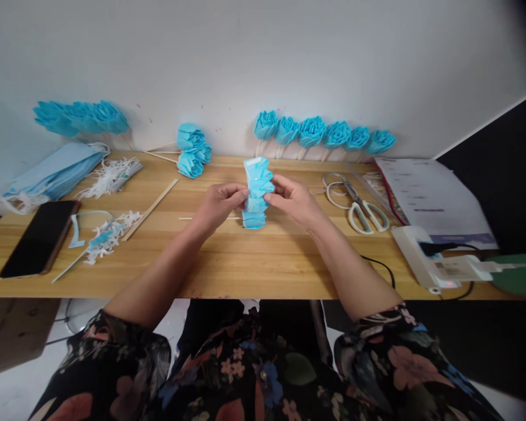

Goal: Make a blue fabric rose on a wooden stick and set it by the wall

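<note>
Between my two hands, above the middle of the table, is a pleated strip of blue mask fabric (pixel 257 186), standing lengthwise away from me with petal-like folds along its right side. My left hand (pixel 222 204) pinches its left edge with thumb and fingertips. On the opposite edge, my right hand (pixel 291 197) grips the folds between thumb and fingers. A thin wooden stick (pixel 201 218) lies on the table to the left of the strip's lower part; its right end is hidden behind the strip.
Blue fabric flowers on sticks (pixel 312 131) lean along the wall, with more at left (pixel 81 117). Scissors (pixel 362 207), a power strip (pixel 421 257) and papers (pixel 438 199) lie right. Folded masks (pixel 55 172), a phone (pixel 39 238) and fabric scraps (pixel 109 234) are left.
</note>
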The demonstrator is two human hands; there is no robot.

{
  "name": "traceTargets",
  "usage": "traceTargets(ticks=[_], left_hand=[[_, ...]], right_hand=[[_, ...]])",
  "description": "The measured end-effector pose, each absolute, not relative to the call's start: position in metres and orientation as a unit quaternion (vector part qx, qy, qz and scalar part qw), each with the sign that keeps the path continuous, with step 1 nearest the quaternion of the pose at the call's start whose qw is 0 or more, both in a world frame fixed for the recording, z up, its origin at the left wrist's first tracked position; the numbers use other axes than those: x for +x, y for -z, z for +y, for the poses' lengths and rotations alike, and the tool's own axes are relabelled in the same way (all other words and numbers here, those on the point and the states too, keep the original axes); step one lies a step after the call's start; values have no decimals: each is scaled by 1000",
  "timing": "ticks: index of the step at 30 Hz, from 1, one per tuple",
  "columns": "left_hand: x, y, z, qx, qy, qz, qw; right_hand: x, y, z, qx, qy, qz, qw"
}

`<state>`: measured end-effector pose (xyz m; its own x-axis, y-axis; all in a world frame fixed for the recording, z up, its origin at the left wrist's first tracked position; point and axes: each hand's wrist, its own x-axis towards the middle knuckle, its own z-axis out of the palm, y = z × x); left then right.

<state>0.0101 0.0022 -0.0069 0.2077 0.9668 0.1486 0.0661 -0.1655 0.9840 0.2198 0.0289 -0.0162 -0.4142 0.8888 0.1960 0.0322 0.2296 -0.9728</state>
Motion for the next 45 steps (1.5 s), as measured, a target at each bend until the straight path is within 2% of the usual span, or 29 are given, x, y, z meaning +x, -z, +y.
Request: traceTargets(ticks=[8,17,32,38,45], left_hand=[[13,7,2,589,-472,437,489],[13,7,3,563,-494,460,477],[17,8,1,604,-468,436,475],[17,9,1,612,-473,429,467],[14,9,2,579,-498,454,459]], right_hand=[[214,20,28,-388,-480,-645,452],[217,8,22,-354,-602,-568,436],[209,10,20,-366,-560,-606,430],[206,15,19,-384,-533,-598,459],[213,10,22,-368,-618,-534,445]])
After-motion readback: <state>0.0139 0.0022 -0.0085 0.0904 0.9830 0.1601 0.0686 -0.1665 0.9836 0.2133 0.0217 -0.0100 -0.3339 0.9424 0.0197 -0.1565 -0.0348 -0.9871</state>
